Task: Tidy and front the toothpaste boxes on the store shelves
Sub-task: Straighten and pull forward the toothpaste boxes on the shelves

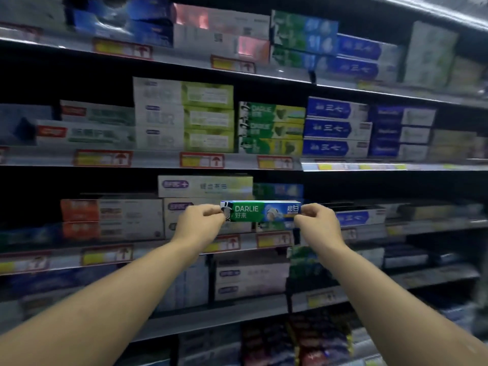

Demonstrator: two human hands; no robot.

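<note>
You hold the green-and-blue DARLIE cardboard toothpaste box (260, 211) level before the third shelf's stacked boxes. Your left hand (198, 223) pinches its left end and your right hand (317, 222) pinches its right end. Red-framed price tags (202, 160) line the grey shelf edge (148, 161) above.

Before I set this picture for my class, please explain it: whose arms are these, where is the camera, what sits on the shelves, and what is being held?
No machine is at work: a person uses two bare hands. The one picture comes from a wide-angle camera worn on the person's head, looking forward and down, so both forearms reach in from the bottom. Ahead are store shelves stacked with toothpaste boxes, with price tags along their front edges. The left hand and the right hand each pinch one end of a green and blue Darlie box, held level in front of the shelves. Most other labels are too blurred to read.
</note>
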